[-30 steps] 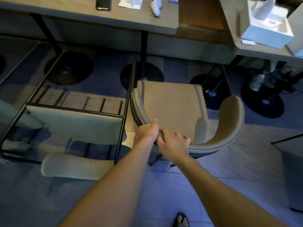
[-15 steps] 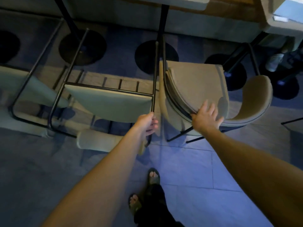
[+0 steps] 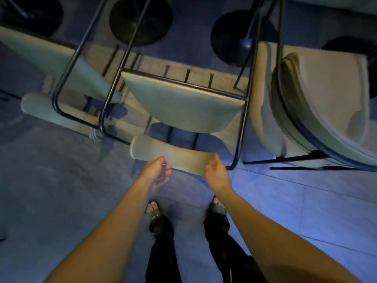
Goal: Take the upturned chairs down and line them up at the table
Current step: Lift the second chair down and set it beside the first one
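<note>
An upturned beige chair (image 3: 183,107) with a black metal frame lies straight ahead, its seat tipped up and its padded backrest (image 3: 173,156) low near the floor. My left hand (image 3: 156,173) is open at the backrest's near edge, fingers spread. At the backrest's right end is my right hand (image 3: 216,173), fingers curled; whether it touches the pad is unclear. An upright beige chair (image 3: 318,103) stands to the right. Another upturned chair (image 3: 55,64) lies to the left.
Round black table bases (image 3: 140,19) and thin black table posts stand on the tiled floor (image 3: 306,211) beyond the chairs. My two sandalled feet (image 3: 154,210) are planted just below my hands. The upturned chairs' black frame loops (image 3: 102,127) jut toward me.
The view has tilted down and shifted left. My right hand left the upright chair on the right and came over to the upturned chair's backrest; my left hand dropped to that backrest too.
</note>
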The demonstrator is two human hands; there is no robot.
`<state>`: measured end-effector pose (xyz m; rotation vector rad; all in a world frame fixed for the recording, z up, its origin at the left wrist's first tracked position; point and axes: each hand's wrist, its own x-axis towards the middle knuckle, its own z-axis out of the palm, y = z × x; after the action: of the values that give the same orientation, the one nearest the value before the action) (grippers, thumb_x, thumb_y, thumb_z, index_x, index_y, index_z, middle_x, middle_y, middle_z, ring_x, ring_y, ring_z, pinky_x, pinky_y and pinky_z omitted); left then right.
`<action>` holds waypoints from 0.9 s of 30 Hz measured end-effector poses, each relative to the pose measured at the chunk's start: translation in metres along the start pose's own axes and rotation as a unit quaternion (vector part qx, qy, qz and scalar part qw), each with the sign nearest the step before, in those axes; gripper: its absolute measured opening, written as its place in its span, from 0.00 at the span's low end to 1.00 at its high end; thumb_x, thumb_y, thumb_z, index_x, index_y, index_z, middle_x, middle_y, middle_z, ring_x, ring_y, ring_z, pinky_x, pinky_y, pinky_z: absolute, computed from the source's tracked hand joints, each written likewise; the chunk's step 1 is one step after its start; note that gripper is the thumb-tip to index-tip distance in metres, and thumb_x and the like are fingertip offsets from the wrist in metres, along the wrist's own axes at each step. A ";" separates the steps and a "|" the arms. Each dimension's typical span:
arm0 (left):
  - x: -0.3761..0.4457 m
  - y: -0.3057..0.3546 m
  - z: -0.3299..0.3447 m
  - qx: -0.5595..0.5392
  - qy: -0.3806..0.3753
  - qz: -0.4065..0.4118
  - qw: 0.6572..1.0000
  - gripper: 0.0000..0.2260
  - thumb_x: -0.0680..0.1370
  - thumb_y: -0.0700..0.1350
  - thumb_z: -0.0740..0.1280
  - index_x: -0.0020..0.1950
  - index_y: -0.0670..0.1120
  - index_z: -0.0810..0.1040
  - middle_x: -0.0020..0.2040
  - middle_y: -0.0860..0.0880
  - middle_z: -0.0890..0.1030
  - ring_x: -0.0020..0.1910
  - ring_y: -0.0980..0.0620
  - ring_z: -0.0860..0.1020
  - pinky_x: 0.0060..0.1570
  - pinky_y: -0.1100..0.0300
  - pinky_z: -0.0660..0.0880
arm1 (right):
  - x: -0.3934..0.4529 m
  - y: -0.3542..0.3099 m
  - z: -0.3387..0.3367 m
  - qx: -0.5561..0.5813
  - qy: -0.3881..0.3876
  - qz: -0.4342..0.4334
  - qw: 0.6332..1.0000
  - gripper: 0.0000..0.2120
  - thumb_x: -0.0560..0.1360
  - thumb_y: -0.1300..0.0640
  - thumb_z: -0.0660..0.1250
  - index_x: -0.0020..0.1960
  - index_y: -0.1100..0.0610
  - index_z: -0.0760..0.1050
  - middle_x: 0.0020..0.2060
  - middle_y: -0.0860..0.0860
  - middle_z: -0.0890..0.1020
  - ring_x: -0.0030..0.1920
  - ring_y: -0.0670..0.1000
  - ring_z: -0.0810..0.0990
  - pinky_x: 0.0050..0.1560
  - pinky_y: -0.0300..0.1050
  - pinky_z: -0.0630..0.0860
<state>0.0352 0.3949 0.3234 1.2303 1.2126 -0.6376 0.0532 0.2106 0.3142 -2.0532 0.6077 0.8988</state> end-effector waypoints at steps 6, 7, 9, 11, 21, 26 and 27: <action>0.116 -0.038 -0.039 -0.030 0.009 -0.029 0.999 0.12 0.83 0.52 0.58 0.44 0.48 0.73 0.42 0.51 0.77 0.37 0.55 0.76 0.38 0.62 0.71 | 0.082 0.038 0.083 0.224 -0.070 0.194 0.952 0.13 0.81 0.61 0.54 0.39 0.54 0.68 0.34 0.52 0.74 0.32 0.48 0.72 0.30 0.37 0.64; 0.137 -0.043 -0.042 -0.031 0.005 -0.032 0.999 0.13 0.83 0.53 0.57 0.43 0.49 0.73 0.41 0.51 0.76 0.36 0.56 0.75 0.37 0.63 0.71 | 0.097 0.046 0.098 0.243 -0.068 0.209 0.945 0.12 0.81 0.59 0.54 0.40 0.54 0.69 0.36 0.51 0.75 0.33 0.48 0.74 0.28 0.36 0.67; 0.178 -0.050 -0.046 -0.042 -0.007 -0.049 0.998 0.13 0.83 0.55 0.57 0.43 0.50 0.71 0.39 0.52 0.75 0.34 0.58 0.75 0.36 0.64 0.70 | 0.125 0.062 0.129 0.269 -0.057 0.231 0.933 0.12 0.82 0.56 0.55 0.41 0.53 0.69 0.36 0.50 0.75 0.33 0.47 0.75 0.24 0.35 0.71; 0.220 -0.058 -0.050 -0.067 -0.011 -0.059 0.996 0.12 0.82 0.56 0.57 0.50 0.49 0.73 0.40 0.52 0.74 0.37 0.58 0.75 0.38 0.63 0.71 | 0.154 0.077 0.159 0.318 -0.058 0.244 0.914 0.13 0.82 0.55 0.54 0.38 0.52 0.65 0.31 0.51 0.72 0.27 0.49 0.69 0.24 0.34 0.71; 0.374 -0.122 -0.059 -0.070 0.029 -0.115 0.990 0.29 0.75 0.63 0.67 0.71 0.49 0.69 0.68 0.48 0.71 0.60 0.52 0.73 0.62 0.55 0.73 | 0.270 0.160 0.259 0.462 -0.012 0.348 0.816 0.14 0.79 0.46 0.64 0.44 0.56 0.68 0.39 0.53 0.71 0.37 0.50 0.72 0.36 0.49 0.76; 0.427 -0.141 -0.065 -0.149 0.027 -0.110 0.982 0.34 0.69 0.67 0.70 0.72 0.53 0.72 0.73 0.54 0.70 0.69 0.53 0.71 0.55 0.59 0.72 | 0.303 0.192 0.277 0.522 0.026 0.357 0.775 0.15 0.73 0.42 0.71 0.49 0.53 0.74 0.40 0.52 0.69 0.38 0.51 0.71 0.36 0.46 0.76; 0.436 -0.141 -0.064 -0.169 0.030 -0.109 0.979 0.34 0.69 0.67 0.70 0.71 0.53 0.72 0.73 0.54 0.70 0.69 0.55 0.71 0.54 0.60 0.71 | 0.309 0.198 0.280 0.541 0.023 0.351 0.764 0.16 0.72 0.40 0.71 0.49 0.52 0.75 0.37 0.51 0.67 0.36 0.50 0.69 0.36 0.45 0.76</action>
<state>0.0176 0.5122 -0.1236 0.8435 1.4535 -0.5274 0.0080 0.2943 -0.1378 -0.7559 1.5436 0.6053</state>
